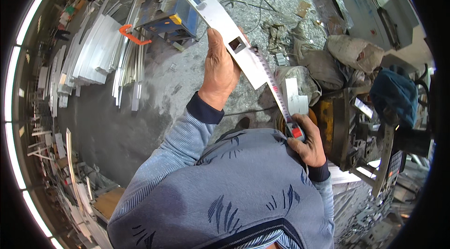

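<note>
Head view: left hand (220,68) grips the white bar (218,20), right hand (310,142) clasps the tape measure (296,131) beyond the bar's near end — blade (275,89) out beside its edge, measuring apparently begun, not finished.

This looks like a metalworking workshop. Long silvery-white metal profiles (91,59) lie stacked near a blue box-shaped metal machine (161,25) on a stained grey floor (117,141). Bulging dirty-white sacks (349,52) and small silvery scraps (370,225) lie toward the right.
</note>
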